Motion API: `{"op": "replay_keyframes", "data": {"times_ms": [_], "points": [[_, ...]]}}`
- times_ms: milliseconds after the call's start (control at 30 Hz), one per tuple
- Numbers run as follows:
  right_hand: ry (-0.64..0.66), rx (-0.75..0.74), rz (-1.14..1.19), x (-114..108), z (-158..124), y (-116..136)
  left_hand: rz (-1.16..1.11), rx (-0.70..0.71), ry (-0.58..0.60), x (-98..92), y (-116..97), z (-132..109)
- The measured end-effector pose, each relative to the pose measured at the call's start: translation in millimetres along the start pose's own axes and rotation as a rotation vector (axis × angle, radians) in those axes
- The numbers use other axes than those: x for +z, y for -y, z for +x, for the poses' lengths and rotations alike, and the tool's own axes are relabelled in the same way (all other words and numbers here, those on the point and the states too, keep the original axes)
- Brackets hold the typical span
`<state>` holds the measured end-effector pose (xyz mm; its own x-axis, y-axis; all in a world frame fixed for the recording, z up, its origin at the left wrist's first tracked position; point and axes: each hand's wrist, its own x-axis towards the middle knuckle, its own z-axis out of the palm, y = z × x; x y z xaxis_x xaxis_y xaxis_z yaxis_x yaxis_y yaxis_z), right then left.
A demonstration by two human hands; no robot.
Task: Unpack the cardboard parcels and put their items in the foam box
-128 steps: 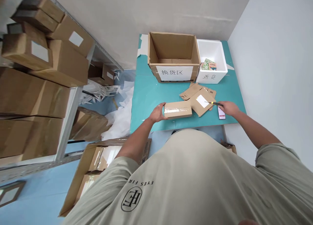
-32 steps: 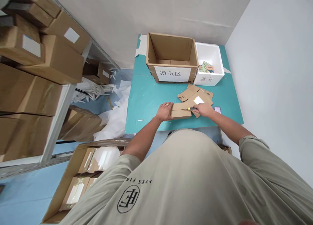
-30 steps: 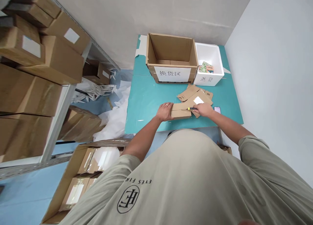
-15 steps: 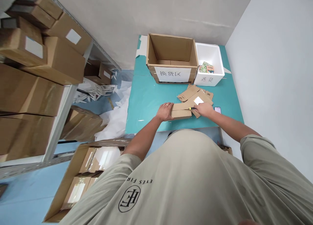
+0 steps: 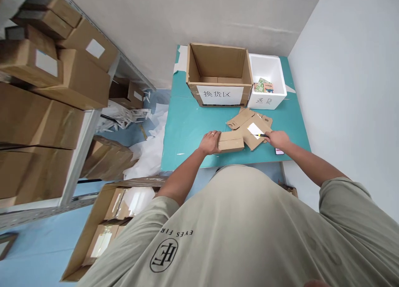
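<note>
A small closed cardboard box (image 5: 231, 142) rests near the front edge of the green table (image 5: 181, 129). My left hand (image 5: 210, 142) grips its left end. Right of the box, my right hand (image 5: 278, 139) is closed on a black and yellow knife (image 5: 262, 135), whose thin blade points left. The knife is apart from the box and hangs over a white label (image 5: 254, 129) on flattened cardboard (image 5: 249, 122). Just below my right hand lies a phone (image 5: 279, 152), partly visible.
At the table's back stand a large open carton (image 5: 220, 95) with a paper sign and a white foam box (image 5: 267, 100) holding small packets. Shelves of cartons (image 5: 71, 79) rise on the left. An open carton (image 5: 84, 233) of boxes sits at lower left.
My right hand has moved right with the knife, away from the small box. My left hand has stayed on the box. More of the white label and the flat cardboard now shows.
</note>
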<state>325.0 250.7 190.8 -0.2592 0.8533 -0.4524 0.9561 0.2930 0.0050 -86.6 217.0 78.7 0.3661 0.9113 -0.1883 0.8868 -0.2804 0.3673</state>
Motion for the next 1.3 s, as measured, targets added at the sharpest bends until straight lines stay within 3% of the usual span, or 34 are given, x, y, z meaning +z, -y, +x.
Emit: {"op": "replay_keyframes", "data": {"times_ms": [100, 200, 300, 400, 600, 800, 1100, 1300], "points": [[-0.009, 0.087, 0.246, 18, -4, 6, 0.015, -0.005, 0.004, -0.7, -1, 0], [0.086, 0.128, 0.635, 45, -4, 33, 0.067, -0.016, 0.02, -0.6, -8, 3], [0.144, 0.174, 0.921, 71, -5, 65, 0.108, -0.023, 0.047, 2.7, -23, 10], [0.116, 0.25, 1.046, 85, -8, 85, 0.102, -0.011, 0.06, 8.3, -44, 19], [0.079, 0.276, 1.082, 86, -13, 89, 0.128, -0.026, 0.052, 6.4, -71, 28], [0.094, 0.281, 1.041, 80, -15, 88, 0.119, -0.032, 0.05, -0.4, -72, 27], [0.218, 0.253, 0.927, 50, -12, 73, 0.115, -0.015, 0.042, 1.2, -73, 26], [0.265, 0.247, 0.891, 43, -22, 71, 0.116, -0.005, 0.039, 2.5, -73, 27]]}}
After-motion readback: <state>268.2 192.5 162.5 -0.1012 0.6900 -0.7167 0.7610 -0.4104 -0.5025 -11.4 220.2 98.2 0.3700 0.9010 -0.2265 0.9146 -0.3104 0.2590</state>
